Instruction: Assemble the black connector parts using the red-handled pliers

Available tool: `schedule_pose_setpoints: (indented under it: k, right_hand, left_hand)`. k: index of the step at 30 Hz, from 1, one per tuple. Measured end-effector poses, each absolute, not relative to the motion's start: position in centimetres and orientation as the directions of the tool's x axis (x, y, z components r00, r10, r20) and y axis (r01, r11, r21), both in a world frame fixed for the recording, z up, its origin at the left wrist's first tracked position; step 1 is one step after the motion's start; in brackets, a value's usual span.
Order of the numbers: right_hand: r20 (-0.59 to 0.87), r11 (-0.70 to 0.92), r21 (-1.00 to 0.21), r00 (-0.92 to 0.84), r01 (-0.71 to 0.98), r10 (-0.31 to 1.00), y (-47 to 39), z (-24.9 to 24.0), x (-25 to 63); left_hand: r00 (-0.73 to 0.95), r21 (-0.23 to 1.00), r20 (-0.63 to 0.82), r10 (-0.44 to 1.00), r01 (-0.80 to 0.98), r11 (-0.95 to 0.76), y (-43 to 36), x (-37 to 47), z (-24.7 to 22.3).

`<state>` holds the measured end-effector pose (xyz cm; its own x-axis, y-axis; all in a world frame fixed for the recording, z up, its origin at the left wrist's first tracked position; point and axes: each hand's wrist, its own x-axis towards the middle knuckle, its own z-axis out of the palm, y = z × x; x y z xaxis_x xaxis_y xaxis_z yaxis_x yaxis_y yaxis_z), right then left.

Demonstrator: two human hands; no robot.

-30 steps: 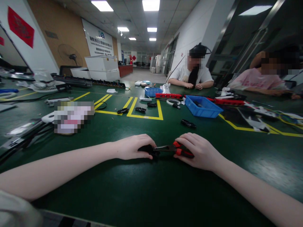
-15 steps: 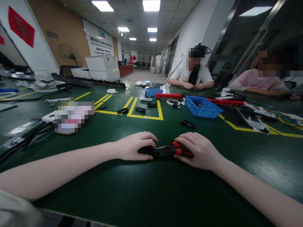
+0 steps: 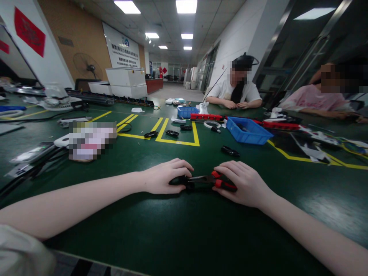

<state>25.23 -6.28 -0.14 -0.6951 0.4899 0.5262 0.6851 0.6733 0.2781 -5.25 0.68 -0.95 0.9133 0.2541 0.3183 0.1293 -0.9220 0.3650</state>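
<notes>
My right hand (image 3: 241,182) is closed round the red and black handles of a pair of pliers (image 3: 204,179), their metal jaws pointing left. The jaw tips meet a small black part (image 3: 188,183) pinched between the thumb and fingers of my left hand (image 3: 168,177). Its exact kind is too dark and too covered to tell. Both hands rest low over the green table (image 3: 172,237). Beyond them lies a similar-looking black piece (image 3: 230,151), and several more black pieces (image 3: 171,133) sit by the yellow tape marks.
A blue bin (image 3: 248,131) with dark items stands at right, a smaller blue bin (image 3: 187,111) farther back. On the left lie a blurred-out phone-like object (image 3: 90,142) and black cables (image 3: 37,165). A person in white (image 3: 234,92) and another in pink (image 3: 319,97) sit across the table.
The camera view has shifted slightly, moving the scene a little to the right. My left fingers sit slightly differently on the black part; the pliers stay at it.
</notes>
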Motion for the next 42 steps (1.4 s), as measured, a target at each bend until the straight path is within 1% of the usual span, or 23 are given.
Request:
schedule_pose_setpoints:
  k: [7,14,27,32,42]
  right_hand:
    - [0.53,0.677,0.245,-0.681,0.694,0.506,-6.32,-0.14,25.27]
    - [0.529,0.662,0.279,-0.687,0.695,0.499,-6.33,-0.21,25.24]
    - [0.516,0.681,0.265,-0.697,0.683,0.498,-6.3,-0.17,25.2]
    - [0.538,0.66,0.291,-0.689,0.693,0.486,-6.24,0.0,25.13]
    - [0.53,0.65,0.269,-0.673,0.711,0.517,-6.28,-0.14,25.27]
  left_hand:
    - [0.913,0.379,0.323,0.249,0.117,-0.918,0.6,-5.23,-0.8]
    - [0.914,0.377,0.323,0.245,0.114,-0.919,0.73,-5.27,-0.94]
    - [0.912,0.407,0.32,0.257,0.113,-0.907,0.94,-5.31,-1.06]
    - [0.906,0.444,0.314,0.284,0.124,-0.887,0.91,-5.26,-1.02]
    - [0.911,0.52,0.277,0.307,0.126,-0.845,0.84,-5.22,-0.69]
